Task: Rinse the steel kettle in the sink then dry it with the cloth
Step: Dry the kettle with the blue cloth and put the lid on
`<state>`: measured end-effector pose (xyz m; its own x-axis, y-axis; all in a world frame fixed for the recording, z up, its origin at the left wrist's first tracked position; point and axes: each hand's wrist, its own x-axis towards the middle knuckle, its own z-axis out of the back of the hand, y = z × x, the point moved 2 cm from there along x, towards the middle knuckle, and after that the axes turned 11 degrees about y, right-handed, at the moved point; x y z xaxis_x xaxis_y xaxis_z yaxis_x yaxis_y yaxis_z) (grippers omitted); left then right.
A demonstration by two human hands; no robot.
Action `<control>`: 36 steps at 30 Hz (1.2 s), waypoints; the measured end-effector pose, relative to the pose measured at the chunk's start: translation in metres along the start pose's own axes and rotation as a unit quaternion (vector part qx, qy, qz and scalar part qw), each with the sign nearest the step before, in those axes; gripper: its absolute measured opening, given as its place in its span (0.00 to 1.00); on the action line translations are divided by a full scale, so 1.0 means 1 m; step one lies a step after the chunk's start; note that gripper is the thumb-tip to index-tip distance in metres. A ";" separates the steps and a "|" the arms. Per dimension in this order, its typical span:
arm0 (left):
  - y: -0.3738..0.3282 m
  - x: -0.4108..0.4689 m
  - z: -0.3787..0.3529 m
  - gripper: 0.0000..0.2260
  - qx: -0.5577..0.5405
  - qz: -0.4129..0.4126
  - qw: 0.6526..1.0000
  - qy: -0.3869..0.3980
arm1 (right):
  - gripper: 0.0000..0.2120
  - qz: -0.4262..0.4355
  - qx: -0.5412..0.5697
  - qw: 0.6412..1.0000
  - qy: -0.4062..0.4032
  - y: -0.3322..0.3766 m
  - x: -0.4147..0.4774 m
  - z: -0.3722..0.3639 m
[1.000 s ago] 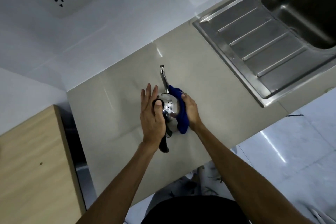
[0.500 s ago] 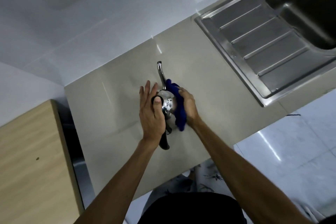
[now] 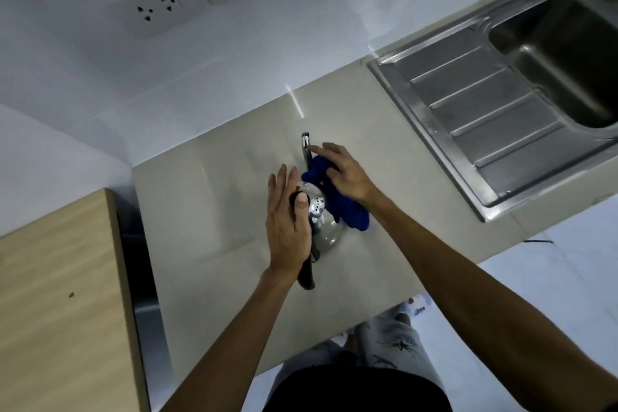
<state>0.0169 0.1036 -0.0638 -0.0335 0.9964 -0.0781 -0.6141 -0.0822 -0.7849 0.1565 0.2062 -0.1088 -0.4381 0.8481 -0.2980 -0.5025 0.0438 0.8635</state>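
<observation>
The left hand [image 3: 288,221] lies flat against the kettle [image 3: 322,227], thumb on the black lid knob [image 3: 297,196], steadying it on the counter [image 3: 214,197]. The right hand [image 3: 346,172] presses a bunched blue cloth [image 3: 341,207] against the base of the spout [image 3: 306,145]. The sink [image 3: 551,53] sits well apart, far right. Drying seems underway; to do it well, I'd keep the left hand firm, turn the kettle, and work the cloth round the spout, lid and handle [image 3: 307,273].
</observation>
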 end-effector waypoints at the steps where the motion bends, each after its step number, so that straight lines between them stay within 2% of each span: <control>1: -0.001 -0.001 0.001 0.27 -0.002 0.004 1.000 0.001 | 0.31 0.014 -0.026 0.999 0.037 0.004 0.007 0.008; 3: -0.003 -0.001 0.002 0.29 -0.005 0.012 1.000 0.008 | 0.30 0.012 -0.024 0.995 0.100 0.010 0.010 0.017; 5: -0.004 0.000 0.004 0.30 -0.004 0.009 1.000 0.023 | 0.30 0.001 0.003 0.992 0.124 0.009 0.007 0.022; 8: -0.001 0.008 0.011 0.32 0.035 -0.040 0.996 0.075 | 0.29 -0.005 0.041 0.996 0.081 0.000 -0.006 0.033; 12: 0.005 0.029 0.028 0.32 0.213 -0.128 0.962 0.111 | 0.26 -0.006 0.045 0.999 0.009 -0.025 -0.043 0.044; 16: 0.004 0.036 0.039 0.31 0.264 -0.135 0.949 0.107 | 0.23 0.082 -0.019 0.994 -0.068 -0.042 -0.085 0.032; 19: 0.005 0.037 0.040 0.28 0.228 -0.099 0.964 0.094 | 0.24 0.136 -0.081 0.983 -0.096 -0.046 -0.113 0.007; 23: 0.007 0.038 0.042 0.29 0.143 -0.034 0.986 0.078 | 0.34 0.139 -0.115 0.980 -0.079 -0.040 -0.138 -0.041; 29: 0.019 0.034 0.051 0.26 0.027 0.037 0.997 0.067 | 0.32 0.143 -0.128 0.981 -0.041 -0.023 -0.147 -0.097; 32: 0.022 0.036 0.055 0.27 -0.007 0.038 0.997 0.060 | 0.35 0.164 -0.033 0.984 -0.062 -0.015 -0.141 -0.099; 34: 0.022 0.037 0.054 0.28 -0.019 0.043 0.998 0.051 | 0.33 0.094 0.143 0.975 -0.144 -0.018 -0.133 -0.086; 36: 0.021 0.037 0.052 0.27 -0.029 0.046 0.997 0.048 | 0.27 -0.010 0.353 0.909 -0.223 -0.020 -0.117 -0.069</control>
<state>-0.0386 0.1396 -0.0509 -0.0103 0.9783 -0.2068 -0.5651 -0.1764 -0.8059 0.1667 0.0700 -0.1197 -0.0103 0.9663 -0.2572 0.1654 0.2553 0.9526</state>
